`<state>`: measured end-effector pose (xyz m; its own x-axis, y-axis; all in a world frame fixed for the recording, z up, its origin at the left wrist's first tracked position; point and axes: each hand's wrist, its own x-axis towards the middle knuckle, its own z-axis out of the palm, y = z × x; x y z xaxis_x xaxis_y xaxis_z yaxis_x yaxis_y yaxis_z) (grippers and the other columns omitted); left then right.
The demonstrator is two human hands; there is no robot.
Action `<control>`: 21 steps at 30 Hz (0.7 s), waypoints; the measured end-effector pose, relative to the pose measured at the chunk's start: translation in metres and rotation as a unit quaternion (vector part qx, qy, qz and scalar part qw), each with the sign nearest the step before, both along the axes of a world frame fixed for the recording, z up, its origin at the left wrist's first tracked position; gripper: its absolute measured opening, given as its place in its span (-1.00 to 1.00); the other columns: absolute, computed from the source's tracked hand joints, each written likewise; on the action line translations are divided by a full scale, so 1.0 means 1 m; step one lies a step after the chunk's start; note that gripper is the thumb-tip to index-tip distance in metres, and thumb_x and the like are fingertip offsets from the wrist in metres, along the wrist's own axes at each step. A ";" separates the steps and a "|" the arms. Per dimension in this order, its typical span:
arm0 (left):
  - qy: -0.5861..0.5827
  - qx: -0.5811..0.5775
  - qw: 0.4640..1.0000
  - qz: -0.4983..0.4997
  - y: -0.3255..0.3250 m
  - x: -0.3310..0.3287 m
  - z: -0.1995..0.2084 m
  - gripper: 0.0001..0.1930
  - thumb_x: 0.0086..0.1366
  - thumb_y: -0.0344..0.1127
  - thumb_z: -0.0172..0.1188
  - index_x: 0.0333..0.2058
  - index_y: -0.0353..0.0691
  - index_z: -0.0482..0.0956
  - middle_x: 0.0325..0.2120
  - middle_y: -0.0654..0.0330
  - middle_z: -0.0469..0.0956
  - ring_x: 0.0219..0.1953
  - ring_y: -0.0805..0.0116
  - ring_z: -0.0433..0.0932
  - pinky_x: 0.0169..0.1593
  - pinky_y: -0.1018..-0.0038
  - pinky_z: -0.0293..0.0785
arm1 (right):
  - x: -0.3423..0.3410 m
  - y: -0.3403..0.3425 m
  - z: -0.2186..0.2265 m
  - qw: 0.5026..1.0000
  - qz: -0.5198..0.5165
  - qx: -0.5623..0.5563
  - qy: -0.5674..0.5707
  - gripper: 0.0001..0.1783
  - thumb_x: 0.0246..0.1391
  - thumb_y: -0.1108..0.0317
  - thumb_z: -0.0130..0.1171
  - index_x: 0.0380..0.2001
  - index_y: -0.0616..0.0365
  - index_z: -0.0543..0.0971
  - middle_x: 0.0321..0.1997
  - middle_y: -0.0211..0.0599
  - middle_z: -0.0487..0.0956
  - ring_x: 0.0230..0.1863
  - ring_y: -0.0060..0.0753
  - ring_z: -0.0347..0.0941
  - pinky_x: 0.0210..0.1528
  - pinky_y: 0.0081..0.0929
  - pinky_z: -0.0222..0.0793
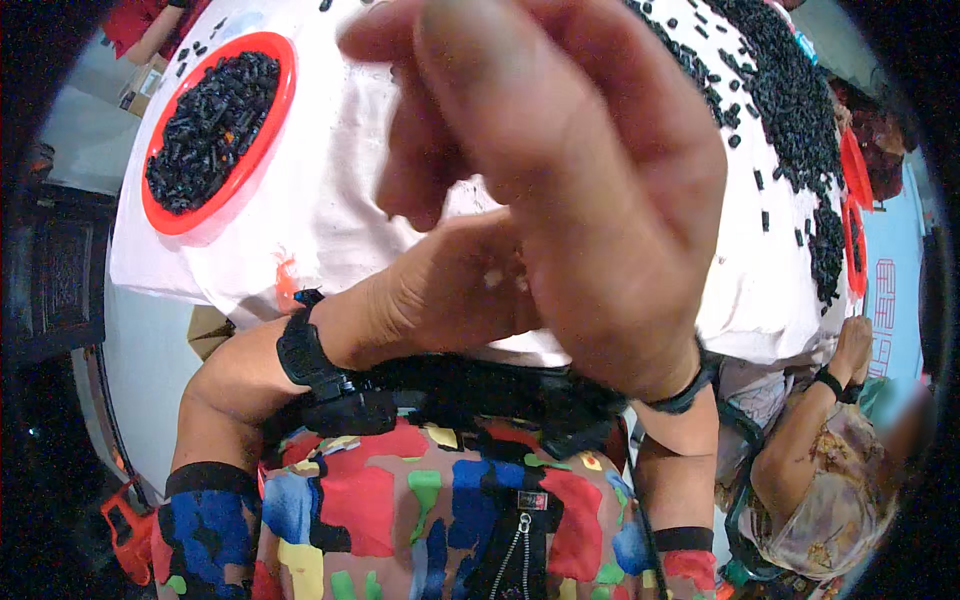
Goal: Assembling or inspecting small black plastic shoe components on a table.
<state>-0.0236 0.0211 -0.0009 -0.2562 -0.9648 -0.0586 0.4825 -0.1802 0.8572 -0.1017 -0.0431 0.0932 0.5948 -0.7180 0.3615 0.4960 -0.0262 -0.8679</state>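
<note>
My right hand [600, 190] is raised close in the middle of the view, large and blurred. Its fingers are curled in with the thumb over them; whatever lies inside the curl, if anything, does not show. Behind it, my left hand [460, 280] reaches across from the left at a lower height, its fingers hidden by the right hand. Whether the hands touch cannot be made out. To the left on the white cloth [330, 130], a red round tray [288, 90] holds many small black cylindrical pieces [210, 130], with an orange bit among them.
A big spread of black pieces [780, 90] covers the table's right side, with strays around it. Red trays [856, 240] stand at the far right edge. A person [820, 480] sits at the right, hand at the table; another person's arm [155, 35] shows at the upper left.
</note>
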 end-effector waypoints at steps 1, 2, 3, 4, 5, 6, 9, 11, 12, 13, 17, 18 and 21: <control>0.271 0.183 0.941 -0.086 -0.004 -0.001 0.000 -0.47 0.20 -0.11 0.18 0.08 -0.22 0.31 -0.11 0.17 0.51 -0.01 0.30 0.47 0.02 0.34 0.40 | -0.005 0.006 -0.002 0.999 -0.022 -0.028 -0.006 -0.95 0.05 0.50 0.11 -0.40 0.27 0.50 -0.53 -0.25 0.47 -0.56 -0.46 0.39 -0.50 -0.65 0.30; 0.268 0.179 0.943 -0.084 -0.006 0.000 0.007 -0.47 0.20 -0.11 0.18 0.08 -0.22 0.31 -0.11 0.17 0.51 -0.01 0.30 0.47 0.02 0.34 0.40 | -0.012 0.001 -0.005 0.989 -0.027 -0.139 0.035 -0.94 -0.03 0.54 0.14 -0.41 0.25 0.50 -0.51 -0.24 0.48 -0.55 -0.39 0.40 -0.51 -0.59 0.33; 0.272 0.162 0.944 -0.098 -0.005 0.000 0.018 -0.46 0.21 -0.02 0.13 0.07 -0.20 0.32 -0.07 0.18 0.48 0.02 0.31 0.44 0.06 0.32 0.36 | -0.012 -0.004 -0.014 0.968 -0.063 -0.244 0.008 -0.88 -0.10 0.56 0.17 -0.41 0.23 0.51 -0.52 -0.25 0.46 -0.55 -0.33 0.40 -0.51 -0.55 0.34; 0.276 0.145 0.943 -0.112 -0.004 -0.001 0.024 -0.45 0.22 0.07 0.08 0.06 -0.18 0.34 -0.03 0.19 0.44 0.06 0.33 0.40 0.10 0.31 0.32 | -0.009 -0.010 -0.022 0.933 -0.099 -0.345 -0.019 -0.83 -0.16 0.57 0.20 -0.40 0.22 0.51 -0.52 -0.26 0.45 -0.54 -0.28 0.40 -0.51 -0.51 0.36; 0.288 0.104 0.946 -0.108 -0.002 -0.003 0.019 -0.51 0.28 0.04 0.02 0.04 -0.18 0.35 0.00 0.19 0.41 0.06 0.34 0.39 0.10 0.30 0.32 | -0.005 -0.011 -0.026 0.933 -0.097 -0.345 -0.018 -0.83 -0.16 0.57 0.20 -0.40 0.22 0.51 -0.52 -0.26 0.45 -0.54 -0.28 0.40 -0.51 -0.51 0.36; 0.289 0.101 0.945 -0.112 -0.004 -0.009 0.009 -0.51 0.28 0.04 0.02 0.04 -0.18 0.35 0.00 0.19 0.41 0.06 0.34 0.39 0.10 0.30 0.32 | -0.002 -0.012 -0.027 0.909 -0.128 -0.396 -0.023 -0.78 -0.22 0.56 0.22 -0.39 0.21 0.50 -0.52 -0.25 0.44 -0.51 -0.22 0.41 -0.48 -0.46 0.37; 0.270 0.048 0.960 -0.060 -0.009 -0.021 -0.012 -0.58 0.32 -0.05 -0.02 0.02 -0.20 0.36 0.01 0.19 0.40 0.06 0.34 0.38 0.10 0.29 0.30 | 0.010 -0.018 -0.021 0.876 -0.126 -0.466 -0.006 -0.73 -0.29 0.55 0.23 -0.39 0.19 0.49 -0.50 -0.21 0.44 -0.46 -0.14 0.44 -0.43 -0.37 0.39; 0.230 0.056 0.968 -0.087 -0.008 -0.026 -0.014 -0.65 0.31 -0.14 0.01 -0.03 -0.23 0.40 -0.07 0.20 0.44 -0.01 0.36 0.42 0.06 0.35 0.33 | 0.015 -0.027 -0.023 0.869 -0.116 -0.481 0.009 -0.75 -0.27 0.55 0.22 -0.40 0.21 0.47 -0.46 -0.16 0.47 -0.39 -0.10 0.46 -0.37 -0.32 0.40; 0.211 0.060 0.971 -0.099 -0.010 -0.027 -0.015 -0.68 0.30 -0.18 0.02 -0.06 -0.24 0.42 -0.11 0.21 0.46 -0.05 0.37 0.44 0.03 0.39 0.35 | 0.016 -0.034 -0.023 0.869 -0.112 -0.482 0.009 -0.75 -0.27 0.55 0.22 -0.40 0.21 0.47 -0.46 -0.16 0.47 -0.39 -0.10 0.46 -0.37 -0.32 0.40; 0.193 0.065 0.973 -0.111 -0.011 -0.029 -0.016 -0.71 0.30 -0.23 0.04 -0.09 -0.26 0.44 -0.14 0.21 0.48 -0.09 0.37 0.46 0.01 0.42 0.36 | 0.016 -0.040 -0.023 0.882 -0.134 -0.451 0.017 -0.86 -0.15 0.51 0.19 -0.42 0.24 0.49 -0.50 -0.17 0.49 -0.47 -0.15 0.45 -0.43 -0.37 0.38; 0.193 0.132 0.957 -0.173 -0.016 -0.029 -0.009 -0.76 0.22 -0.43 0.14 -0.12 -0.29 0.47 -0.22 0.25 0.52 -0.17 0.44 0.50 -0.06 0.49 0.41 | 0.011 -0.040 -0.017 0.927 -0.096 -0.360 0.044 -0.90 0.00 0.45 0.15 -0.45 0.28 0.52 -0.57 -0.20 0.49 -0.57 -0.28 0.43 -0.49 -0.46 0.34; 0.197 0.132 0.956 -0.170 -0.016 -0.027 -0.006 -0.76 0.22 -0.43 0.14 -0.12 -0.29 0.47 -0.22 0.25 0.52 -0.17 0.44 0.50 -0.06 0.49 0.41 | 0.007 -0.037 -0.014 0.940 -0.071 -0.329 0.053 -0.90 0.02 0.45 0.14 -0.45 0.28 0.52 -0.58 -0.21 0.49 -0.58 -0.31 0.42 -0.50 -0.47 0.33; 0.153 0.089 0.967 -0.184 -0.014 -0.018 -0.003 -0.76 0.24 -0.44 0.10 -0.10 -0.28 0.46 -0.21 0.24 0.52 -0.16 0.48 0.49 -0.05 0.48 0.42 | -0.001 -0.029 -0.004 0.970 -0.001 -0.232 0.080 -0.88 0.05 0.44 0.12 -0.45 0.29 0.53 -0.62 -0.25 0.48 -0.60 -0.42 0.41 -0.52 -0.52 0.31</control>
<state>-0.0413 0.0070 -0.0037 -0.6118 -0.7868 -0.0820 0.5836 -0.5189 0.6246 -0.1028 -0.0718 0.0894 0.6686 -0.5018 0.5488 0.3558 -0.4322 -0.8286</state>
